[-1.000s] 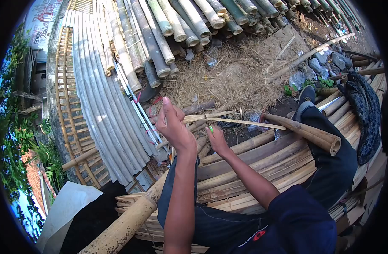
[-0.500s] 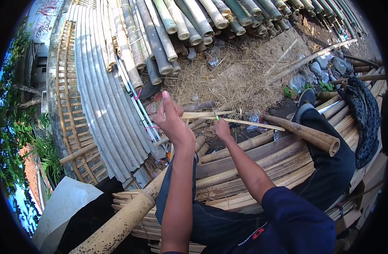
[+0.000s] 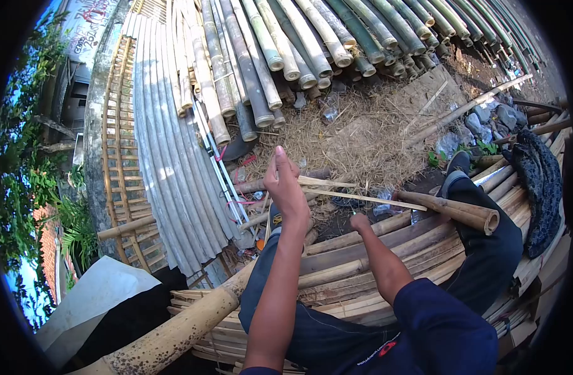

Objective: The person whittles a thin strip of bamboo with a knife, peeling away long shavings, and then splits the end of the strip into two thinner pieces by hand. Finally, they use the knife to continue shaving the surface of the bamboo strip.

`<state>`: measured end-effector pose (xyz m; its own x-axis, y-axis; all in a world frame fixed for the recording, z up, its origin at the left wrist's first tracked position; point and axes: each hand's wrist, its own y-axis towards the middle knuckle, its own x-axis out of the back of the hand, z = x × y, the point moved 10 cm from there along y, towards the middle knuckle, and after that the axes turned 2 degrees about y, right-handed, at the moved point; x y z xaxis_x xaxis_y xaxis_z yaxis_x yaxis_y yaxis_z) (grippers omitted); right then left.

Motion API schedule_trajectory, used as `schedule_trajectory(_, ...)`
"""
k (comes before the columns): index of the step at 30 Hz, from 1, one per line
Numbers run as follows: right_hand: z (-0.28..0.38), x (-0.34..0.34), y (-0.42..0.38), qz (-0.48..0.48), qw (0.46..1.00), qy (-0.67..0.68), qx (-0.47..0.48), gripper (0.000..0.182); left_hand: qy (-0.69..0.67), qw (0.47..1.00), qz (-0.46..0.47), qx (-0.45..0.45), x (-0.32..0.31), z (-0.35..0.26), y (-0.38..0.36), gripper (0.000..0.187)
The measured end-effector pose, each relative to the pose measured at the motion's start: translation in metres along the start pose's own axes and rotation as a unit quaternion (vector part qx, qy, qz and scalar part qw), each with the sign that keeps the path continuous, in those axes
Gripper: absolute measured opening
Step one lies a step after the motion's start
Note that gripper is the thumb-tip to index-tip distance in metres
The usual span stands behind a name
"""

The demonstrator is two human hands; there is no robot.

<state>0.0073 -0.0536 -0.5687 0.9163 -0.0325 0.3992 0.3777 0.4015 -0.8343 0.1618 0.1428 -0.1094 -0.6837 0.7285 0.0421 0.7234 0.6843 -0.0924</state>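
Observation:
My left hand (image 3: 285, 190) is raised in front of my left knee, its fingers closed round thin split bamboo strips (image 3: 374, 199) and the thumb pointing up. One long strip runs out to the right, with its far end by a bamboo tube (image 3: 455, 209) that lies against my right leg. A shorter strip (image 3: 329, 183) also sticks out of the left hand. Below the strips and apart from them is my right hand (image 3: 360, 222), closed in a fist on a small knife. Only a bit of its thin blade shows; the handle is hidden in the fingers.
Cut bamboo poles (image 3: 299, 50) are stacked ahead. Corrugated sheeting (image 3: 167, 144) and a bamboo lattice (image 3: 118, 137) stand to the left. A thick pole (image 3: 180, 322) slants at lower left. Split bamboo (image 3: 355, 269) lies beneath my legs, with a dark patterned cloth (image 3: 533, 194) at right.
My right hand has dropped from the strips, down and to the right, with the knife. The left hand still holds the strips. The whole view has shifted slightly.

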Motion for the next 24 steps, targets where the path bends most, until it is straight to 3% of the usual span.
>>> schedule_trajectory(1,0.001,0.0,-0.002,-0.008,1.0,-0.002,0.001,0.035,0.011,1.0,0.002,-0.009,-0.002,-0.003,-0.002,0.046)
schedule_trajectory(2,-0.015,0.005,-0.007,-0.053,0.963,0.255,-0.068,0.025,0.005,1.0,0.016,0.004,-0.001,0.003,0.0,0.045)
schedule_trajectory(3,-0.032,0.006,-0.018,-0.096,0.854,0.495,-0.127,0.026,-0.006,1.0,0.018,-0.006,0.002,0.005,0.002,0.045)
schedule_trajectory(4,-0.015,0.017,-0.046,-0.065,0.775,0.617,-0.118,0.032,-0.032,0.999,0.032,0.003,0.0,0.009,0.003,0.045)
schedule_trajectory(6,-0.007,0.036,-0.069,-0.045,0.716,0.693,-0.075,0.032,-0.068,0.996,0.064,-0.002,-0.009,0.01,0.006,0.045)
schedule_trajectory(9,-0.004,0.086,-0.123,-0.113,0.72,0.682,-0.059,0.028,0.026,0.993,0.09,-0.07,-0.009,-0.008,-0.007,0.041)
schedule_trajectory(10,-0.001,0.102,-0.138,-0.125,0.72,0.681,-0.048,0.028,0.156,0.974,0.122,-0.113,-0.015,-0.019,-0.019,0.038)
schedule_trajectory(12,0.012,0.12,-0.171,-0.101,0.708,0.699,0.0,0.026,0.4,0.874,0.164,-0.22,-0.019,-0.03,-0.039,0.033)
schedule_trajectory(13,0.014,0.129,-0.186,-0.106,0.71,0.696,0.006,0.026,0.396,0.875,0.161,-0.226,-0.018,-0.05,-0.059,0.033)
schedule_trajectory(15,0.028,0.148,-0.213,-0.106,0.674,0.727,0.072,0.026,0.386,0.895,0.219,0.042,0.002,-0.029,-0.095,0.033)
schedule_trajectory(17,0.035,0.15,-0.238,-0.106,0.664,0.735,0.09,0.029,0.34,0.91,0.234,0.044,0.02,-0.027,-0.13,0.03)
schedule_trajectory(20,0.067,0.138,-0.279,-0.003,0.739,0.663,0.121,0.039,0.259,0.952,0.163,0.019,0.06,-0.053,-0.178,0.03)
schedule_trajectory(24,0.109,0.099,-0.303,0.086,0.777,0.606,0.147,0.05,0.18,0.983,0.036,0.023,0.14,-0.116,-0.242,0.028)
